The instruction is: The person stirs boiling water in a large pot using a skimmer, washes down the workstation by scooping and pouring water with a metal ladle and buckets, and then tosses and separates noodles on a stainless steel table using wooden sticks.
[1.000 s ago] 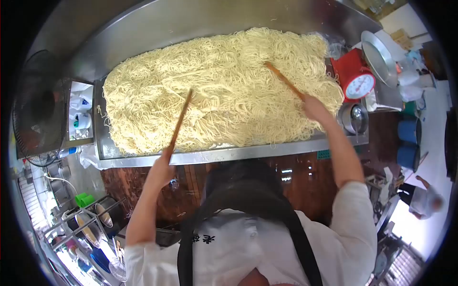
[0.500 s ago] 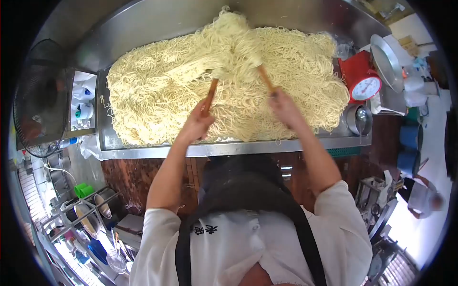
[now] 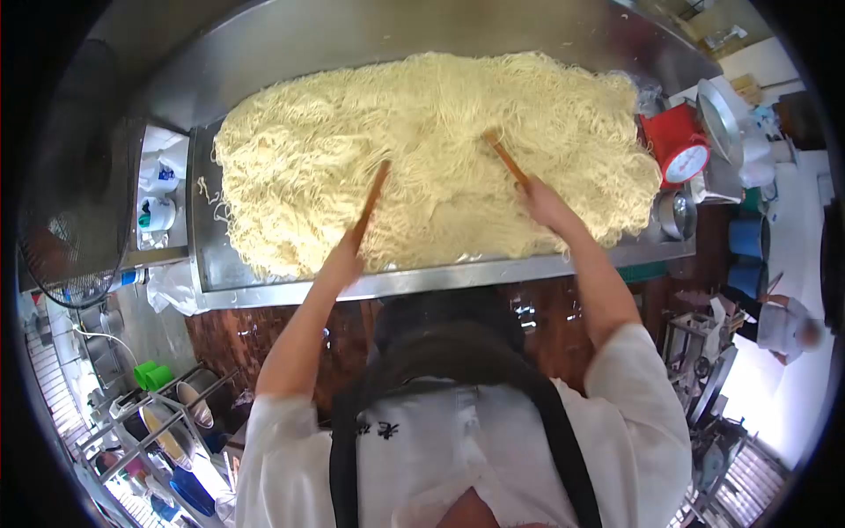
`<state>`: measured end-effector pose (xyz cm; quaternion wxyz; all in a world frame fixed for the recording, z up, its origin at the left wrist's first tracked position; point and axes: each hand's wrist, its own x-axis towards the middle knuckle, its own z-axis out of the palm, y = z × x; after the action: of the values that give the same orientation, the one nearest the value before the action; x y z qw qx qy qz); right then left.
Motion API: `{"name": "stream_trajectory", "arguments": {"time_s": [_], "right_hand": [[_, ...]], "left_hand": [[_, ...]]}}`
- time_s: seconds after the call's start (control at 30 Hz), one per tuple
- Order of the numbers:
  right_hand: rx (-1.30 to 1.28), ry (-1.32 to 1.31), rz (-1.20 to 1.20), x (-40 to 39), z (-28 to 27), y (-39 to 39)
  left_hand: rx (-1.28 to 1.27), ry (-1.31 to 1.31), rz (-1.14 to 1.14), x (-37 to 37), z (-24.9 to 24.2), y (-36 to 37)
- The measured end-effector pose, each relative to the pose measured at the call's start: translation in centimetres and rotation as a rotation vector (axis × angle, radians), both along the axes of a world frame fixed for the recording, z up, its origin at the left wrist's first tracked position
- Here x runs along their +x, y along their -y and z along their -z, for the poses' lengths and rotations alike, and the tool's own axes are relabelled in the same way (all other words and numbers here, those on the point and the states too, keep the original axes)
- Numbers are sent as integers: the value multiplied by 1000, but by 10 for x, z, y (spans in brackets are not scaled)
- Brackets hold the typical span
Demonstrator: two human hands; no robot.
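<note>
Ahead of both fists, soft, tangly noodles (image 3: 422, 150); left hand (image 3: 341, 262) and right hand (image 3: 546, 204) each clenched round a wooden stick (image 3: 370, 201), best lifted from underneath.

Bright, even light; fisheye warping and dark vignette at edges

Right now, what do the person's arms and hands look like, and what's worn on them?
Both arms are bare from above the elbow down; the left hand and right hand wear no gloves. Short white sleeves cover the upper arms. Black apron straps cross the white shirt, which carries small black characters.
</note>
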<state>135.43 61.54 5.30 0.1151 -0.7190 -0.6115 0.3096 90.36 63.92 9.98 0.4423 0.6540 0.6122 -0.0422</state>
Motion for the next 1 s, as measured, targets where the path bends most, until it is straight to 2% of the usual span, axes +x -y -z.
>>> {"name": "stream_trajectory", "arguments": {"time_s": [0.03,0.1,0.13,0.2,0.3,0.33,0.37,0.4,0.43,0.5,0.57,0.6,0.63,0.67,0.7,0.73,0.77,0.8,0.83,0.87,0.9,0.93,0.97,1.0], "right_hand": [[-18,-76,25,-52,-21,-33],[55,-135,88,-91,-39,-30],[98,-156,115,-99,-45,-31],[-31,-80,226,-94,-55,11],[36,-117,231,-115,11,67],[90,-117,222,-137,19,59],[150,-117,209,-152,22,47],[157,-170,241,-159,3,32],[163,-220,274,-157,-34,17],[123,-231,300,-149,-119,20],[152,-164,257,-105,-128,47],[215,-80,187,-59,-108,73],[136,-71,176,-27,-130,105],[-56,159,162,-1,-166,142],[-82,45,152,13,-207,179],[-330,228,183,17,-259,203],[-413,188,175,34,-279,235],[-434,260,118,44,-280,256],[-394,211,110,42,-255,254],[-344,161,104,37,-206,245],[-253,13,77,36,-135,229],[-109,80,39,25,-57,207],[64,15,65,-14,-33,171],[-142,-68,133,-44,-26,127]], "left_hand": [[227,179,118,16,47,-27],[-60,363,78,59,1,-68],[-61,403,56,42,5,-64],[-37,488,27,-3,19,-50],[-90,457,-46,-12,38,-12],[-40,463,23,3,50,-15],[-105,447,-15,26,14,-21],[-167,430,-54,50,-23,-27],[-151,584,-122,53,-41,-31],[-94,628,-132,33,-70,-29],[42,572,-16,-16,-56,-22],[-47,396,-9,-53,-72,-16],[-141,220,16,-90,-89,-11],[-138,108,6,-127,-111,9],[-216,79,-14,-160,-134,31],[-292,48,-32,-193,-158,54],[-245,5,66,-200,-181,76],[-197,-39,159,-202,-192,94],[-41,-56,246,-185,-176,105],[126,-74,333,-154,-150,115],[17,-23,202,-104,-133,112],[-95,-135,152,-66,-88,99],[99,33,147,-37,-27,100],[440,204,338,-8,36,89]]}}
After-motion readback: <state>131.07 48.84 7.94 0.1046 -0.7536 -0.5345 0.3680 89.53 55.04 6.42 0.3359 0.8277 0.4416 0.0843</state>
